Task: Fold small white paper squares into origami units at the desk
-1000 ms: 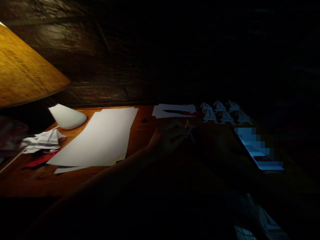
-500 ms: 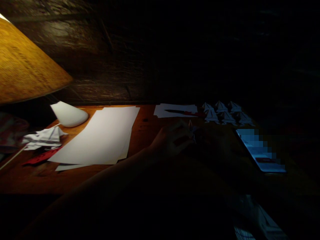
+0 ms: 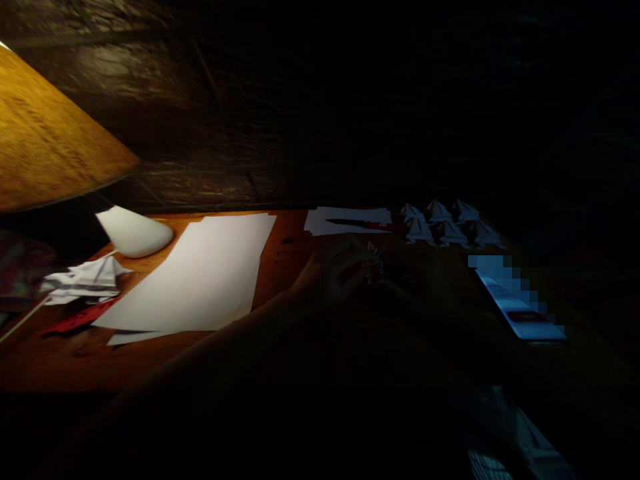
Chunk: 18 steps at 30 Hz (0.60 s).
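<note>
My left hand (image 3: 333, 270) is over the middle of the wooden table, its fingers closed on a small piece of folded paper (image 3: 371, 257). Opposite it, my right hand (image 3: 417, 283) is almost lost in shadow; its fingers seem to meet the same folded paper from the right, though their grip is too dark to make out. Behind the hands, several folded white paper figures (image 3: 453, 233) stand in two rows. A knife with a dark blade and red handle (image 3: 373, 225) lies across a small stack of white paper (image 3: 315, 220).
Large white sheets (image 3: 205, 273) lie left of my hands. Beyond them are a lamp base (image 3: 137, 233) under a yellow shade (image 3: 55, 133), a crumpled striped paper (image 3: 85, 280) and a red object (image 3: 83, 317). A lit phone (image 3: 520, 307) lies at right. A dark wall closes the back.
Both hands and the folded paper have shifted slightly left and turned a little. The whole view has also drifted slightly; the things on the table stay in place.
</note>
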Tool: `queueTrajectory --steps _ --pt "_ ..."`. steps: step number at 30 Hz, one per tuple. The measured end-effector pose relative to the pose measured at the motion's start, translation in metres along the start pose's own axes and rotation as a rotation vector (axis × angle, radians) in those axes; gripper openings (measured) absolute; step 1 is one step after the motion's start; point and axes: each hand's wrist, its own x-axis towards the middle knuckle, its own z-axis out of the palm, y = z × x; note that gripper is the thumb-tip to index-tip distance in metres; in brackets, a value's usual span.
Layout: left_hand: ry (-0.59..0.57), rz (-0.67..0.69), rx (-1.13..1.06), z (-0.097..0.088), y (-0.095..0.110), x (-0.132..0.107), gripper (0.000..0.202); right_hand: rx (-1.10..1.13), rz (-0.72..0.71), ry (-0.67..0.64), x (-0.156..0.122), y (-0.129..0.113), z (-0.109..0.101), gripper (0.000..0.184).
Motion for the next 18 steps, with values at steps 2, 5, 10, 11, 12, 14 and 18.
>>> queueTrajectory --steps 2,5,10,11,12,14,18 --pt "0.005 -0.001 -0.003 -0.0001 0.0012 0.0006 0.023 -0.003 0.0 -0.005 -0.0003 0.0018 0.001 0.018" --pt "0.028 -0.014 -0.004 -0.0006 0.0027 0.0015 0.022 0.035 0.019 0.001 -0.0015 0.001 0.0028 0.022" --pt "0.034 -0.061 0.003 -0.0005 0.0039 0.0013 0.019 0.023 0.049 0.022 -0.0023 -0.0051 0.0026 0.024" --pt "0.028 -0.066 -0.001 -0.0002 0.0041 0.0012 0.018 0.011 0.062 0.025 -0.0023 -0.0058 0.002 0.022" --pt "0.025 -0.07 -0.004 0.0002 0.0043 0.001 0.017 0.0 0.081 0.034 -0.0023 -0.0062 0.0015 0.02" --pt "0.028 -0.068 -0.008 0.0007 0.0049 0.0009 0.014 -0.019 0.14 0.069 -0.0023 -0.0062 0.0011 0.017" --pt "0.016 -0.091 -0.021 0.0012 0.0055 0.0012 0.011 0.026 0.302 0.133 -0.0013 -0.0045 0.004 0.025"
